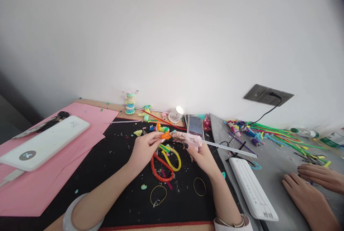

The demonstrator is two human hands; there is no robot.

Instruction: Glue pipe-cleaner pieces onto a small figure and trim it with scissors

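Note:
My left hand (pixel 146 148) pinches a small fuzzy orange piece (pixel 166 136) between thumb and fingertips. My right hand (pixel 200 155) is wrapped round a pale pink glue gun (pixel 192 139), its nozzle end close against the orange piece. A long translucent glue stick (pixel 231 148) sticks out of the gun's back to the right. Just behind my left fingers lies a multicoloured fuzzy bundle (pixel 161 128). Below the hands, on the black mat (pixel 123 191), rest a red loop (pixel 153 168) and a yellow loop (pixel 179 159) that look like scissor handles.
Two rubber bands (pixel 151 197) and scraps lie on the mat. A paper cup (pixel 176 115) and phone (pixel 195 125) stand behind. White power banks (pixel 45 143) flank me, the left on pink paper (pixel 61 188). Another person's hands (pixel 309 191) rest at right, near pipe cleaners (pixel 287 136).

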